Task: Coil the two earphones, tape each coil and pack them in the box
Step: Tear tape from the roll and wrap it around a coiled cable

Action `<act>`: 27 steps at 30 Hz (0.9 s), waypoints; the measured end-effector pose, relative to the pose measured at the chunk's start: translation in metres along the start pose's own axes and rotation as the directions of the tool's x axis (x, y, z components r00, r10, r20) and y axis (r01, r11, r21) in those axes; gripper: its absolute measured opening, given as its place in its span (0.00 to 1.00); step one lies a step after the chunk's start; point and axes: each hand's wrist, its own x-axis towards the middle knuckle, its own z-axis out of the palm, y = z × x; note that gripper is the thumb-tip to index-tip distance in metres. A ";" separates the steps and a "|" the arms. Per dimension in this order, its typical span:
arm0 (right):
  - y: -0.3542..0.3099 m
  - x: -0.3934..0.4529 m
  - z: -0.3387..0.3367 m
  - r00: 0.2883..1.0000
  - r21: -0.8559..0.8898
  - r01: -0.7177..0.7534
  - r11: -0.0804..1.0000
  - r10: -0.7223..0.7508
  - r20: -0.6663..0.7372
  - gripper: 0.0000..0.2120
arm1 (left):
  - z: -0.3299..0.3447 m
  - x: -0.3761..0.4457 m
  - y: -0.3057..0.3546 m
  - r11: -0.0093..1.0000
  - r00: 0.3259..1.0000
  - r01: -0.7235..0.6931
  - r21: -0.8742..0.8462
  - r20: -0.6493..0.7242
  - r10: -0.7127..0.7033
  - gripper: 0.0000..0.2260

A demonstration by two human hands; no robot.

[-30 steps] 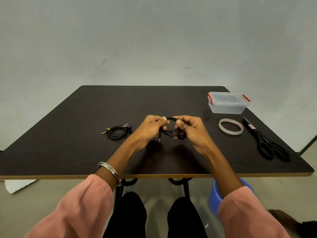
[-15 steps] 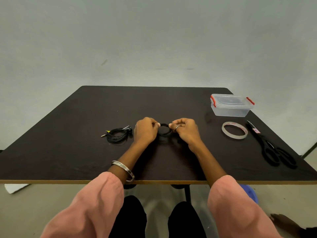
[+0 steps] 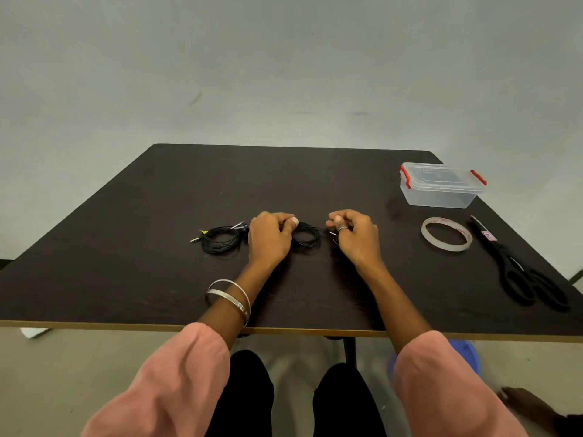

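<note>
Counts on the table (image 3: 157,279): 2 black earphones, one a loose coil (image 3: 220,241) lying left of the hands, the other a coiled loop (image 3: 306,238) between them. 1 clear plastic box (image 3: 440,190), lid on, with 2 red clips visible. 1 roll of clear tape (image 3: 446,234). 1 pair of black scissors (image 3: 523,272). 2 hands in frame: left hand (image 3: 269,238), right hand (image 3: 356,236). 2 silver bangles (image 3: 232,298) on the left wrist, 1 ring (image 3: 343,228) on the right hand. 2 pink sleeves. 1 blue object under the table edge, partly hidden, cannot identify.
</note>
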 end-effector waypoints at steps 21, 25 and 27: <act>0.037 -0.015 -0.174 0.892 -0.164 -0.008 0.986 -0.067 -0.446 0.08 | 0.061 -0.038 0.091 0.894 0.918 -0.328 -0.306 0.120 0.378 0.08; 0.052 -0.006 -0.202 0.995 -0.657 -0.003 0.754 -0.064 -0.079 0.19 | 0.092 -0.040 0.108 0.929 0.913 -0.220 -0.297 0.274 0.304 0.10; 0.055 -0.001 -0.206 0.998 -0.771 -0.001 0.637 0.055 0.044 0.24 | 0.102 -0.040 0.109 0.945 0.914 -0.188 -0.268 0.305 0.268 0.11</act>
